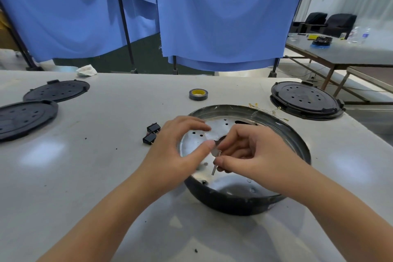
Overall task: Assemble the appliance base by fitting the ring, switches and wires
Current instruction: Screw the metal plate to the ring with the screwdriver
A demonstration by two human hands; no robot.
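Base [244,202] sat lower centre, right hand [255,153] pinching a small metal pin [214,169], left hand [180,144] loosely curled, empty; switches [152,136] and wires [268,110] apparently unfitted.

Both hands crowd the middle of the appliance base [302,147], whose raised black wall rings them in. Just left of it lie two switches [152,133]; behind it stand a tape roll [198,94] and thin wires [268,111]. The table [95,176] in front lies bare.
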